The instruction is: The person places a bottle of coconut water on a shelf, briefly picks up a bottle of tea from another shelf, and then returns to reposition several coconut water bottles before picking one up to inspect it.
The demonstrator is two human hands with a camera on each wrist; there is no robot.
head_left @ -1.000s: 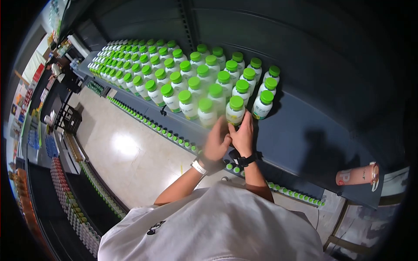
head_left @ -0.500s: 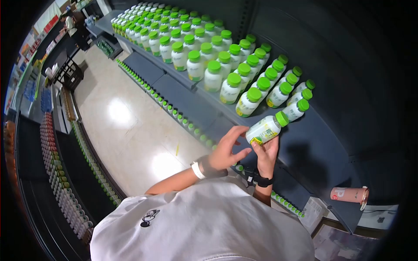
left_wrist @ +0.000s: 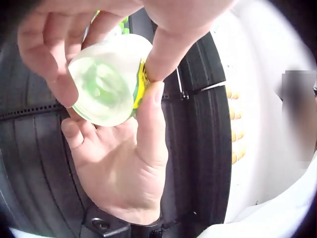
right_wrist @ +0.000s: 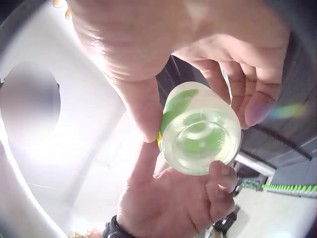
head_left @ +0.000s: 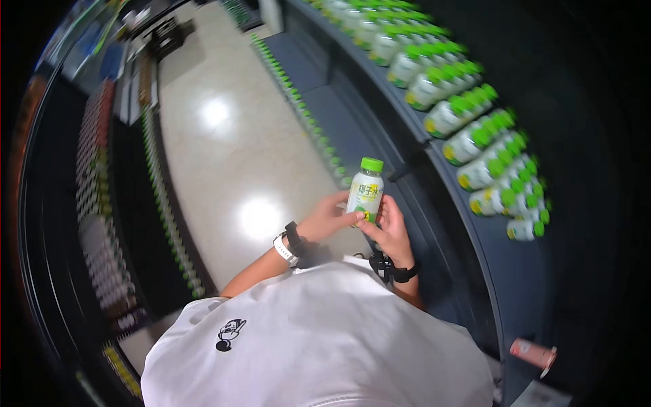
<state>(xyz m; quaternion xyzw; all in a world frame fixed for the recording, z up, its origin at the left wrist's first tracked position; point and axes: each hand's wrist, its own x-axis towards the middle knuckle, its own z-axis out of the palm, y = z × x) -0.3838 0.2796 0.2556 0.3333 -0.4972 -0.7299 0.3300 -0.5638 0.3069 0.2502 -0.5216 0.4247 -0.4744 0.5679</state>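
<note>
A white plastic bottle (head_left: 367,191) with a green screw cap and a yellow-green label stands nearly upright between both hands in the head view, label toward me. My left hand (head_left: 325,220) grips its lower left side, thumb across the front. From the right, my right hand (head_left: 391,234) holds the lower part, its thumb close to the left one. The left wrist view looks at the clear bottle base (left_wrist: 101,91), with fingers of both hands around it. In the right wrist view the base (right_wrist: 200,141) shows too, between the two thumbs and curled fingers.
Rows of similar green-capped bottles (head_left: 468,108) stand on a dark shelf (head_left: 485,251) at the right. A pink tumbler (head_left: 532,354) lies near its front end. Lower down runs another line of green caps (head_left: 298,102). Across the pale floor (head_left: 224,163) are stocked shelves (head_left: 102,230).
The bottle has left the shelf's front row. Half a second ago the right hand held it tilted; now both hands hold it nearly upright, away from the shelf. The head view has turned, shifting the shelf rightward.
</note>
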